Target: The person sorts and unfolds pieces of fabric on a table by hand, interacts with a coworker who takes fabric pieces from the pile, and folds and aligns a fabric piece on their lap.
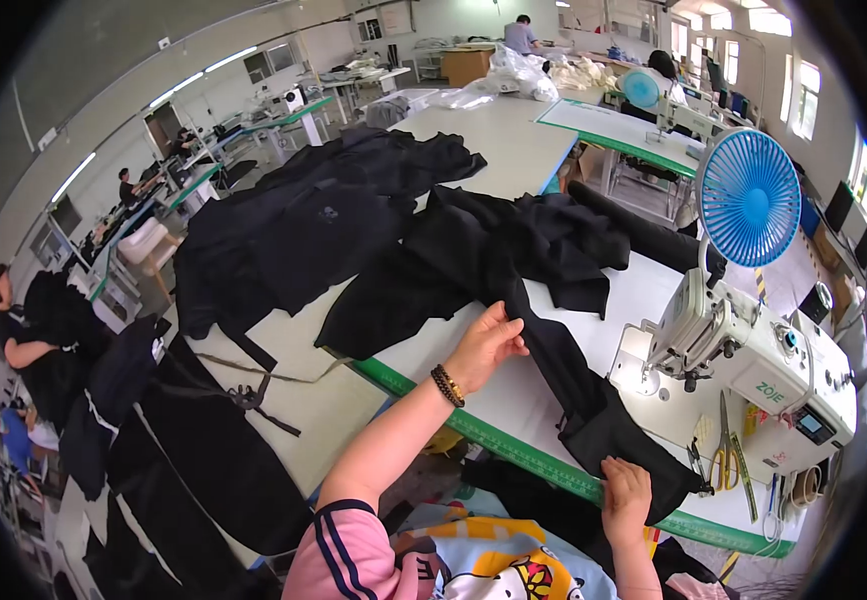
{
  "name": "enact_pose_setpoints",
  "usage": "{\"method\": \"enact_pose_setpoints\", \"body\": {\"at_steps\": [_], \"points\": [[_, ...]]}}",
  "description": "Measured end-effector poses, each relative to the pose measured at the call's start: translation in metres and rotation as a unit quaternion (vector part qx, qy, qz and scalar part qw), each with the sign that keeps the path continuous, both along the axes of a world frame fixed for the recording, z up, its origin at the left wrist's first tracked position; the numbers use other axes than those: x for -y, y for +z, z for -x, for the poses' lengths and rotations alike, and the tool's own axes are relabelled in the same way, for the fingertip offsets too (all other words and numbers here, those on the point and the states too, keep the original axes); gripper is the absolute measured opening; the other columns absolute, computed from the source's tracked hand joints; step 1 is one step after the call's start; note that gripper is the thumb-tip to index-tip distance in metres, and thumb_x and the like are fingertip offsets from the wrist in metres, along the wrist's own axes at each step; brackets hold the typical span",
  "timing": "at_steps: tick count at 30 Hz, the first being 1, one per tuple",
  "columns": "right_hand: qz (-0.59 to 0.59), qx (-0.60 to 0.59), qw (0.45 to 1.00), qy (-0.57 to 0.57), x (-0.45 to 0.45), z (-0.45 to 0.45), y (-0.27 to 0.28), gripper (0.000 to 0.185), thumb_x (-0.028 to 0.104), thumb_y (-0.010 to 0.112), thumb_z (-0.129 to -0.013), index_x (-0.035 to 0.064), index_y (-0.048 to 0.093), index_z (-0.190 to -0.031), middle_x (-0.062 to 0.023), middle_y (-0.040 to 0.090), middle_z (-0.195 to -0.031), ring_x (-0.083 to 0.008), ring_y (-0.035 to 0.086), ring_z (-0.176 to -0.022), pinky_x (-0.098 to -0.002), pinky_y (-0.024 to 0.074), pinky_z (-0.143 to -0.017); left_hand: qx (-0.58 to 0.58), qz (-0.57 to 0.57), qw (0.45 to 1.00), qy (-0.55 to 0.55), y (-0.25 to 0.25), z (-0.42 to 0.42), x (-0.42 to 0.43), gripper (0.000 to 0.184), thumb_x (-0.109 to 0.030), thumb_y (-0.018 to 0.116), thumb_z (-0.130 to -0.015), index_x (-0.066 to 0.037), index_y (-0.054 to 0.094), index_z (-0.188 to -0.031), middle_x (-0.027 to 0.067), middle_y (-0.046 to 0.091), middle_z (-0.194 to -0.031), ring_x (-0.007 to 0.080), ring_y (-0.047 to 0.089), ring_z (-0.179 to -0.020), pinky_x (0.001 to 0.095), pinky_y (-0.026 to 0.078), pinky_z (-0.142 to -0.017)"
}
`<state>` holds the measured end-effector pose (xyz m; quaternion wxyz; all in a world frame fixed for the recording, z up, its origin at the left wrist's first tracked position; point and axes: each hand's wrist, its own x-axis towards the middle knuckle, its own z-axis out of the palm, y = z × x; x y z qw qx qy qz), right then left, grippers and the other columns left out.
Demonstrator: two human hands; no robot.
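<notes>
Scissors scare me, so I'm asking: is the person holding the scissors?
No, the scissors lie by the machine, while the left hand and right hand are both at the black cloth.

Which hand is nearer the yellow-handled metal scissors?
Right. The right hand is on the long black cloth, left of the yellow-handled metal scissors; the left hand is farther left.

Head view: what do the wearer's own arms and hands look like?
Both the left hand and right hand are bare, no gloves. Left arm: short pink sleeve with dark stripes near the cuff, plus a dark beaded bracelet at the wrist. Right: bare forearm, no bracelet visible; its sleeve isn't in view.
</notes>
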<state>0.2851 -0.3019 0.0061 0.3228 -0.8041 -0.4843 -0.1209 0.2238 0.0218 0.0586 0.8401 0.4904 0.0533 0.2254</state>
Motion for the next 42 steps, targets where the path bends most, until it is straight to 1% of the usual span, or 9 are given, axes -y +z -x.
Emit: {"method": "enact_pose_setpoints", "body": {"at_steps": [9, 16, 20, 24, 30, 32, 35, 38, 42], "points": [[-0.273, -0.462, 0.833, 0.132, -0.037, -0.019, 0.074, 0.014, 0.015, 0.062, -0.089, 0.0019, 0.058, -0.084, 0.0068, 0.052, -0.068, -0.0007, 0.039, -0.061, -0.0161, 0.0301, -0.059, 0.192, 0.020, 0.967, 0.169, 0.070, 0.013, -0.033, 0.007, -0.016, 0.055, -0.091, -0.012, 0.050, -0.091, -0.0033, 0.054, -0.077, 0.0066, 0.054, -0.069, 0.0240, 0.047, -0.065], [-0.128, -0.299, 0.946, 0.020, -0.115, -0.082, -0.005, 0.017, 0.004, 0.058, -0.088, -0.0016, 0.054, -0.104, 0.0007, 0.054, -0.075, -0.0053, 0.044, -0.064, -0.0205, 0.0359, -0.058, 0.120, -0.202, 0.947, 0.218, 0.027, -0.036, -0.058, 0.030, -0.014, 0.054, -0.091, -0.003, 0.048, -0.118, 0.0074, 0.061, -0.102, 0.0186, 0.060, -0.092, 0.0321, 0.047, -0.085], [-0.066, 0.055, 0.995, 0.058, -0.129, -0.070, -0.010, 0.040, -0.004, 0.063, -0.075, 0.0003, 0.051, -0.112, -0.0143, 0.059, -0.093, -0.0302, 0.056, -0.086, -0.0374, 0.0452, -0.078, -0.263, -0.560, 0.773, 0.138, -0.026, -0.014, -0.022, 0.050, -0.021, 0.058, -0.086, -0.003, 0.043, -0.130, 0.0146, 0.049, -0.131, 0.0304, 0.045, -0.124, 0.0439, 0.032, -0.105], [-0.009, -0.064, 0.966, 0.249, -0.141, -0.029, 0.044, 0.036, -0.004, 0.068, -0.069, 0.0008, 0.057, -0.103, -0.0154, 0.060, -0.101, -0.0338, 0.057, -0.094, -0.0391, 0.0458, -0.083, -0.313, -0.682, 0.647, 0.135, -0.072, 0.021, 0.025, 0.059, -0.039, 0.057, -0.086, -0.007, 0.043, -0.134, 0.0138, 0.031, -0.146, 0.0272, 0.020, -0.140, 0.0557, 0.011, -0.111], [-0.038, -0.304, 0.735, 0.605, -0.136, 0.046, 0.166, 0.034, 0.010, 0.076, -0.071, -0.0043, 0.063, -0.098, -0.0180, 0.066, -0.098, -0.0283, 0.065, -0.090, -0.0361, 0.0489, -0.082, -0.327, -0.718, 0.601, 0.130, -0.066, 0.026, 0.032, 0.060, -0.043, 0.048, -0.090, -0.009, 0.037, -0.139, 0.0123, 0.024, -0.150, 0.0278, 0.017, -0.141, 0.0534, 0.011, -0.112], [-0.042, -0.253, 0.586, 0.769, -0.138, 0.030, 0.169, 0.052, 0.018, 0.060, -0.090, 0.0054, 0.040, -0.136, -0.0237, 0.043, -0.133, -0.0378, 0.052, -0.115, -0.0526, 0.0451, -0.092, -0.334, -0.714, 0.601, 0.130, -0.062, 0.026, 0.034, 0.060, -0.043, 0.048, -0.091, -0.009, 0.037, -0.139, 0.0122, 0.024, -0.150, 0.0280, 0.018, -0.140, 0.0530, 0.011, -0.112], [-0.127, -0.412, 0.429, 0.794, -0.128, 0.028, 0.149, 0.050, 0.019, 0.060, -0.090, -0.0006, 0.042, -0.132, -0.0243, 0.044, -0.131, -0.0391, 0.053, -0.113, -0.0417, 0.0491, -0.085, -0.336, -0.715, 0.600, 0.126, -0.059, 0.026, 0.035, 0.060, -0.043, 0.047, -0.091, -0.008, 0.037, -0.139, 0.0127, 0.025, -0.149, 0.0277, 0.019, -0.140, 0.0528, 0.011, -0.112], [-0.170, -0.484, 0.310, 0.800, -0.118, 0.032, 0.155, 0.058, 0.016, 0.061, -0.087, 0.0040, 0.036, -0.137, -0.0241, 0.031, -0.141, -0.0440, 0.045, -0.121, -0.0582, 0.0280, -0.103, -0.335, -0.716, 0.598, 0.131, -0.061, 0.024, 0.036, 0.060, -0.043, 0.048, -0.091, -0.008, 0.038, -0.138, 0.0129, 0.025, -0.149, 0.0276, 0.018, -0.140, 0.0529, 0.011, -0.112], [-0.217, -0.497, 0.268, 0.797, -0.118, 0.036, 0.150, 0.049, 0.011, 0.062, -0.085, -0.0004, 0.044, -0.129, -0.0271, 0.045, -0.128, -0.0420, 0.052, -0.110, -0.0520, 0.0409, -0.091, -0.337, -0.709, 0.607, 0.125, -0.058, 0.023, 0.037, 0.060, -0.043, 0.049, -0.090, -0.007, 0.038, -0.137, 0.0132, 0.025, -0.149, 0.0276, 0.018, -0.140, 0.0525, 0.011, -0.112]]}}
